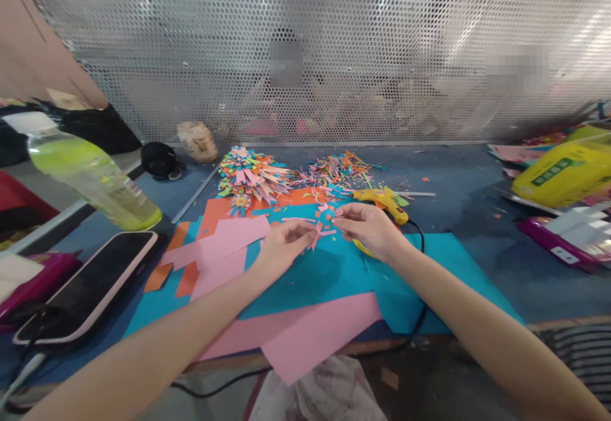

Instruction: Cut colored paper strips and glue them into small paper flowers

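My left hand [281, 247] and my right hand [367, 227] meet over blue paper sheets [324, 274], both pinched on a small paper flower [324, 220] of blue centre with pink strips. The left fingers grip a pink strip at its lower left; the right fingers hold its right edge. Finished multicoloured paper flowers [248, 176] lie just behind. A yellow glue gun [384, 201] rests behind my right hand, its black cord running down past my wrist.
Pink sheets [305, 338] and orange sheets [214, 214] overlap near the table's front edge. Paper scraps [338, 169] litter the back. A phone [90, 284] and green bottle [90, 176] sit left; yellow packaging [563, 172] lies right. A perforated metal screen [334, 45] closes the back.
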{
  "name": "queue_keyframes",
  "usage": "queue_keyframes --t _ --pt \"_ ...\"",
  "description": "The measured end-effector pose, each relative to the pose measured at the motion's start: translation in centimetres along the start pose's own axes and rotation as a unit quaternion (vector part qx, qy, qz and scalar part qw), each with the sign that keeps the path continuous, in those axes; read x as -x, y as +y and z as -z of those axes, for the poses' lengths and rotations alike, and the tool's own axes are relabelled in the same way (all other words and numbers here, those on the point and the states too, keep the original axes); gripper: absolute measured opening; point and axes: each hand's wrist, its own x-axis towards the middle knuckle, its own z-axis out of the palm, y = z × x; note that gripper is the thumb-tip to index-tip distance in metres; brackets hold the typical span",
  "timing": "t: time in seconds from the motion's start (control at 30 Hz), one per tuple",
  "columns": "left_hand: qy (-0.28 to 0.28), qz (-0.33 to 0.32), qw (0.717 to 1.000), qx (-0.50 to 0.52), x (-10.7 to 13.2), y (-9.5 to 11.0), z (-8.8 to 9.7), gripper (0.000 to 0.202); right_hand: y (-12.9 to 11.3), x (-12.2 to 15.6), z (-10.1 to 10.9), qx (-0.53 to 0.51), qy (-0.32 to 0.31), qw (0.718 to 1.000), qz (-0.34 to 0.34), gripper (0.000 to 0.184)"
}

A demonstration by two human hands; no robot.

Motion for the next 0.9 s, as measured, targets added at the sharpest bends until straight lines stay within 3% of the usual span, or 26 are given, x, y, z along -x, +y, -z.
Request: queue_keyframes --t 0.37,0.9 --pt "-0.03 -0.034 0.998 0.049 0.02 -0.35 -0.21 0.017 -0.15 -0.11 0.02 0.057 0.005 0.998 0.011 0.03" --pt "-0.049 -0.019 0.996 0.076 0.18 -0.12 -0.39 0.021 -0.74 0.15 -0.11 0.088 0.005 0.996 0.011 0.033"
